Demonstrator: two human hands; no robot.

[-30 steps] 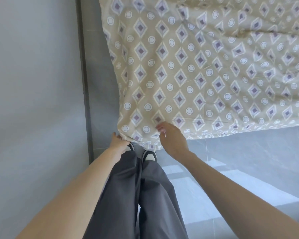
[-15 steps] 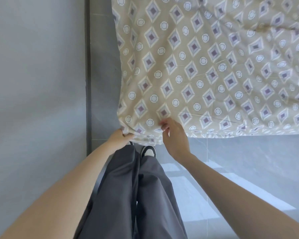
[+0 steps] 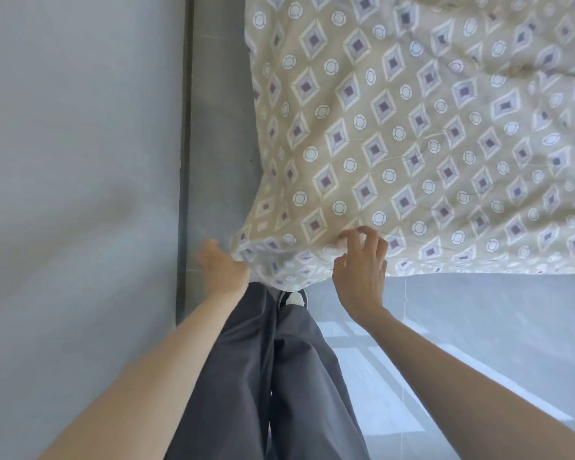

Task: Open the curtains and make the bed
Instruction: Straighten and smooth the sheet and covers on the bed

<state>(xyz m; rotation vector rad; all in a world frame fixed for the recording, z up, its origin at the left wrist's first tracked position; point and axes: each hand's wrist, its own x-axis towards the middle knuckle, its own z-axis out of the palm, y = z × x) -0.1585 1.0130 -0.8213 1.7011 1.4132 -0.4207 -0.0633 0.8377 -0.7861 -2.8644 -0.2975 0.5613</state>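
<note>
A beige quilt [image 3: 412, 144] patterned with purple diamonds and white circles covers the bed and hangs over its near edge. My left hand [image 3: 224, 272] grips the quilt's near left corner, with the fingers tucked under the cloth. A little to the right, my right hand [image 3: 361, 267] pinches a fold on top of the quilt with curled fingers. The cloth bunches up between the two hands. No curtains are in view.
A pale grey wall [image 3: 80, 161] runs close along the left, with a narrow strip of grey floor [image 3: 219, 111] between it and the bed. My grey trousers [image 3: 279, 376] and one shoe [image 3: 292, 298] stand at the bed's foot. Tiled floor [image 3: 495, 327] lies to the right.
The quilt corner has been drawn left toward the wall and bunched up. My right hand's fingers have lifted and curled into a pinch on the cloth. My left hand keeps its hold on the corner.
</note>
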